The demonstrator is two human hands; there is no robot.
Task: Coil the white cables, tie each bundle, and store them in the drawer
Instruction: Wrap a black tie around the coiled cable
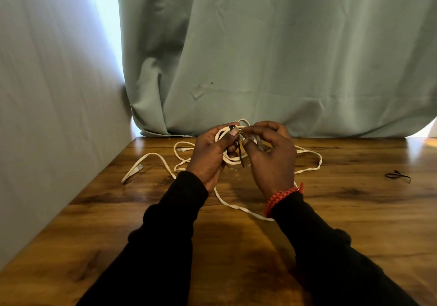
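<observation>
While hands work, wooden table [331, 211] glossy; green curtain [283, 57] behind.

We seem to be in a home room, at a glossy wood-grain table [236, 246] set in a corner. Just beyond the hands' grip hangs a pale green curtain [272, 57] with daylight at its edges, and a plain wall [47, 92] closes the left side.
</observation>
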